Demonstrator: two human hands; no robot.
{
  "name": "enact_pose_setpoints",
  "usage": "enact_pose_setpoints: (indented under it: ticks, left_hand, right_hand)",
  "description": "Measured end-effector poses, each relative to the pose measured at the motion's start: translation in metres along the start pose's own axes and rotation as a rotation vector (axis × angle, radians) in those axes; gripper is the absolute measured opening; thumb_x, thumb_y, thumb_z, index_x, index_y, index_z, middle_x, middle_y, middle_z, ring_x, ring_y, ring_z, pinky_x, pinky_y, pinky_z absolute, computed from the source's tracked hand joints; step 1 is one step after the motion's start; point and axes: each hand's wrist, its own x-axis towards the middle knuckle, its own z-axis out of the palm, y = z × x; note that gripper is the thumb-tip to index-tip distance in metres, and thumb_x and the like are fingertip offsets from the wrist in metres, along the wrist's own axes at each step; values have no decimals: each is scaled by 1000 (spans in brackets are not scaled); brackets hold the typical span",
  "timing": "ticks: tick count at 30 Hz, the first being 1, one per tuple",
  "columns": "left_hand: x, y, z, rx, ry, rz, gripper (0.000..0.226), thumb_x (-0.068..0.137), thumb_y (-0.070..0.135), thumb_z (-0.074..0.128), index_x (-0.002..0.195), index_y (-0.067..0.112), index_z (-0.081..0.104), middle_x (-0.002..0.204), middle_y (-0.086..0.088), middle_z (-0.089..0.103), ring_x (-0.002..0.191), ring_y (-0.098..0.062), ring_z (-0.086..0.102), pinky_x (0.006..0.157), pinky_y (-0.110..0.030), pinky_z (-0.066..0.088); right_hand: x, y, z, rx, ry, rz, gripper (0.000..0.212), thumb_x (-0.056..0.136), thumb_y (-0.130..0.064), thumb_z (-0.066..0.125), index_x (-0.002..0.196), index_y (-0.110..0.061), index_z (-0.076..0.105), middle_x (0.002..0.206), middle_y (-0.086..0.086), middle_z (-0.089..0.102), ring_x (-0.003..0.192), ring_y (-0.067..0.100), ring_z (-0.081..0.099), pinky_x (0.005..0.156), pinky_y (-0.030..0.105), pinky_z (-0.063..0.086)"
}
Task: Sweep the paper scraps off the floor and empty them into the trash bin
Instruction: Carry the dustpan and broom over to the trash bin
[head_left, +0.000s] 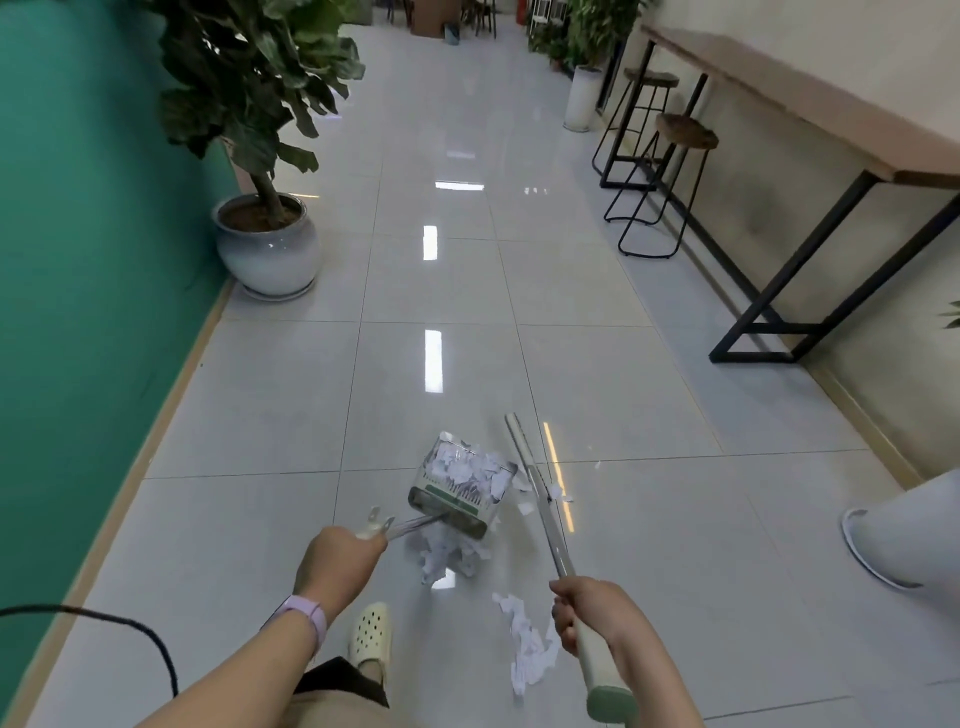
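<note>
left hand curled round the dustpan handle; handle's long axis runs up-right from the hand to the dustpan, which sits tilted over the tiled floor, open side facing up and away, heaped with paper scraps. right hand gripping the broom handle; its shaft runs away and slightly left, just right of the pan; more loose scraps lie on the floor below the pan and between the hands; a white bin lies tipped at the right edge.
</note>
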Motion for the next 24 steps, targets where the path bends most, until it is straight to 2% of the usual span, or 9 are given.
enact_pose_setpoints:
  ticks: [3,6,8,13,19,24]
  left_hand:
    - [46,20,-1,-21,-14,14,52,90,44,68,55,8,56,52,-5,52,52,-25,44,52,-29,30]
    - [96,44,-14,24,-48,37,51,90,44,66,53,11,51,50,0,49,50,-22,41,51,-27,29]
    - [126,60,-22,82,-64,53,45,87,40,67,55,12,51,51,1,50,49,-21,43,51,-26,30]
    - [180,104,-24,76,-65,40,37,85,35,67,59,11,54,57,-2,56,52,-22,46,51,-25,33]
    - [216,137,-1,42,-60,-24,39,84,37,67,58,8,58,55,-4,58,50,-24,48,51,-25,35]
    - [242,176,28,56,-51,-31,38,84,35,67,64,3,64,55,-4,58,49,-21,46,49,-24,33]
  right_hand:
    - [31,-48,25,-187,36,-33,16,90,0,53,74,-1,52,50,9,44,39,17,35,38,20,32]
    - [60,-100,50,-331,84,-49,6,89,-3,56,88,2,54,49,9,47,40,18,40,41,22,35]
    - [74,-130,68,-400,96,-41,12,89,-4,56,96,4,53,49,8,48,39,18,41,42,22,37]
    - [90,-191,107,-491,56,-25,17,87,-4,55,101,4,49,51,8,47,39,18,42,43,23,37]
    - [75,-253,90,-614,-9,-11,9,87,-4,56,86,0,49,51,10,48,39,19,41,41,22,36]
    - [81,-299,44,-654,-30,-9,17,89,-11,60,77,-2,51,54,12,50,42,19,43,44,22,32]
